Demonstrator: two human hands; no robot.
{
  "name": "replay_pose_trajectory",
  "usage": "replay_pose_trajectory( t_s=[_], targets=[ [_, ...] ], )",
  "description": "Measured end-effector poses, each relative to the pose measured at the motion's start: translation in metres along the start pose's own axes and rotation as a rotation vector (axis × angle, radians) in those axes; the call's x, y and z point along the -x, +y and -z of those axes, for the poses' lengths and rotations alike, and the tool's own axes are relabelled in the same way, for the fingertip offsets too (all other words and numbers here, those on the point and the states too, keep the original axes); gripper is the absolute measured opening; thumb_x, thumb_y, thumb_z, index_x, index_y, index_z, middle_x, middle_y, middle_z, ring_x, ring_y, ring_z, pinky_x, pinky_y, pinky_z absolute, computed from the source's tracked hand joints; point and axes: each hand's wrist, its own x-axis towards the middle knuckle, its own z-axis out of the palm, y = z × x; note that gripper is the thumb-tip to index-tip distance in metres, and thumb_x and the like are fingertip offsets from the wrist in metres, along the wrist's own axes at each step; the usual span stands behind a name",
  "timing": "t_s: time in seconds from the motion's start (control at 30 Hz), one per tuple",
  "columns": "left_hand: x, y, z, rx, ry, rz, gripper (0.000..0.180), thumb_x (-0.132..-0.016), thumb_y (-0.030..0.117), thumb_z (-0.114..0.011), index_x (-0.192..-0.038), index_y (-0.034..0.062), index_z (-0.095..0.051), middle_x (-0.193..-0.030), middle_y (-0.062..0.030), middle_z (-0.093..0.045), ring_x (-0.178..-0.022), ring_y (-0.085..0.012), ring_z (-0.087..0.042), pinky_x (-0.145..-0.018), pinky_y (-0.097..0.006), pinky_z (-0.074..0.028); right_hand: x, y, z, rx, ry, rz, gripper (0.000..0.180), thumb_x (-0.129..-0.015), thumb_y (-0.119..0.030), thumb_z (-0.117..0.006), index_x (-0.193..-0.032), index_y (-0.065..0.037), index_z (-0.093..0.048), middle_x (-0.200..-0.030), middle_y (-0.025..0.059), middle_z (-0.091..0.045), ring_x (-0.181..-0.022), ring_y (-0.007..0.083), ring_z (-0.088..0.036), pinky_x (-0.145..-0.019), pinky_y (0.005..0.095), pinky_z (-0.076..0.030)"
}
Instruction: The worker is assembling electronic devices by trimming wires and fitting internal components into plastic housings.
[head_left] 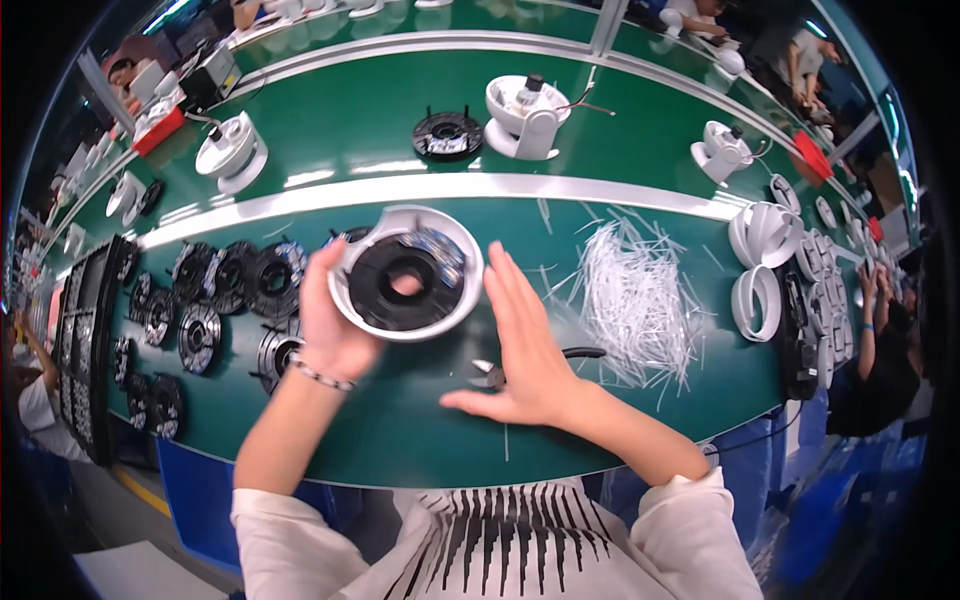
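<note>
Housing (415, 216), white and round, black disc (375, 285) inside, is clasped in the left hand (332, 325); the right hand (530, 355) spreads beside it.

The green table (410, 440) carries black discs (228, 258) at left, pliers (488, 377) near the middle, a heap of white strips (640, 300) (stragglers around it) and white rings (738, 302) at right.

Lighting: I receive a brightly lit centre; glowing white tube-shaped lamps (166, 16) toward ten-thirty and two o'clock.
Glare: pale streaks on the glossy green flat work surface (350, 130), ten o'clock.
Distortion: long white metal rail (450, 187) bowed, twelve o'clock.
Rim: black vignette; three o'clock dim, soft.
</note>
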Motion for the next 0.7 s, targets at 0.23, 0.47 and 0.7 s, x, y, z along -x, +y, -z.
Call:
replay_pose_trajectory(
  t_s=[0.23,0.47,0.7],
  targets=[
    [-0.116,0.098,0.046,-0.171,0.243,-0.269,0.043,-0.085,0.033,-0.04,-0.106,-0.0029,-0.05,-0.106,-0.0141,-0.056,-0.098,-0.0261,-0.054,-0.089,-0.039,-0.041,0.057,-0.003,0.038,0.384,-0.629,-0.194,0.094,-0.056,-0.05,-0.071,-0.124,0.003,-0.033,-0.132,0.0219,-0.027,-0.12,0.0398,-0.027,-0.096,0.0575,-0.017],
    [-0.231,0.138,0.123,-0.246,0.513,-0.451,0.052,-0.083,0.038,-0.04,-0.115,-0.0034,-0.041,-0.115,-0.0176,-0.051,-0.104,-0.0279,-0.052,-0.091,-0.039,-0.04,0.046,0.01,0.045,0.473,-0.585,-0.065,0.066,-0.056,-0.02,-0.064,-0.114,0.003,-0.044,-0.1,0.0128,-0.049,-0.093,0.0285,-0.045,-0.092,0.0468,-0.03],
    [-0.221,0.142,0.104,-0.842,0.775,-0.711,0.059,-0.083,0.038,-0.046,-0.122,-0.0063,-0.038,-0.126,-0.0179,-0.041,-0.114,-0.0254,-0.041,-0.096,-0.034,-0.03,-0.02,0.07,0.169,0.603,-0.223,0.116,0.048,-0.048,-0.016,-0.066,-0.092,-0.003,-0.054,-0.076,0.0096,-0.054,-0.07,0.0275,-0.05,-0.06,0.0379,-0.045]
  ],
)
